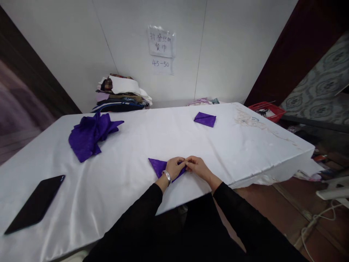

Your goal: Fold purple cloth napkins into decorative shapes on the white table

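A purple napkin (158,166), partly folded, lies near the table's front edge with one pointed corner out to the left. My left hand (174,166), a silver bracelet at its wrist, rests over it with fingers closed on the cloth. Close against it, my right hand (196,166) pinches the napkin's right end. The fingertips of both hands nearly meet, and they cover much of the right part of the cloth. Farther back on the right lies a small folded purple napkin (205,119). A loose heap of purple napkins (91,134) sits on the left.
A white satin cloth (131,145) covers the table. A dark tablet (35,203) lies at the left front. Stacked clothes (122,94) stand against the back wall, below a handwritten sign (162,43). A red basket (268,111) is beyond the right edge.
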A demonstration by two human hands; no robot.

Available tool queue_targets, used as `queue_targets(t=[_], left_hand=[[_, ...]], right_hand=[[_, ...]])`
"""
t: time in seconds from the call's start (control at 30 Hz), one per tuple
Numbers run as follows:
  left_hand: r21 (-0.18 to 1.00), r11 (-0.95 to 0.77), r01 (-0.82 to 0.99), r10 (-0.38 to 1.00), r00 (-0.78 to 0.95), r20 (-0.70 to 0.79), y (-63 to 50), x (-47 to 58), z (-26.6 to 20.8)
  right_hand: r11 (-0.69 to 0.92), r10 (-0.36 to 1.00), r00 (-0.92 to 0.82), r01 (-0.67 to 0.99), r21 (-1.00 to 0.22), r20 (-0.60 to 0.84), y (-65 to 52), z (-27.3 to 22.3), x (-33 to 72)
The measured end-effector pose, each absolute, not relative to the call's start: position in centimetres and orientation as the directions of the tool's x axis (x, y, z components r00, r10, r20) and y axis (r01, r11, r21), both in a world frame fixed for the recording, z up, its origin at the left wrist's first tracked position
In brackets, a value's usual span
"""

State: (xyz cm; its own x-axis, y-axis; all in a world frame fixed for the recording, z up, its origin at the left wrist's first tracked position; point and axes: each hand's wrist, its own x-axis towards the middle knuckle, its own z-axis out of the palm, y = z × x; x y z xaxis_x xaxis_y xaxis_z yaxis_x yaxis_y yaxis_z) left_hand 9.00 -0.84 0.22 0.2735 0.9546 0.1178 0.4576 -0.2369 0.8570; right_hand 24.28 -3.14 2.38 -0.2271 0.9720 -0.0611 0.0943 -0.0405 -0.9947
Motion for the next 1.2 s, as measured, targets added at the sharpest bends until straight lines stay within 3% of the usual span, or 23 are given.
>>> queue_targets(t=[0.2, 0.6, 0.9, 1.2], left_hand=[[0.848, -0.239, 0.473, 0.945, 0.315, 0.09, -0.9, 9.1, 0.4], [0.901, -0.136, 0.412, 0.979, 0.198, 0.058, -1.0, 9.4, 0.5], [0.838, -0.161, 0.522, 0.981, 0.175, 0.079, -1.3, 9.2, 0.6], [0.705, -0.302, 0.642, 0.952, 0.247, 0.182, -1.2, 9.4, 0.3]], right_hand=[[-0.047, 0.96, -0.275, 0.03, -0.998, -0.054, -3.0, 1.8, 25.0], [-0.111, 0.95, -0.296, -0.037, -0.993, -0.095, -2.6, 1.2, 25.7], [-0.131, 0.962, -0.193, 0.29, -0.948, -0.192, -1.9, 1.1, 25.9], [0.081, 0.973, -0.217, 0.654, -0.752, -0.084, -2.5, 2.2, 25.8]])
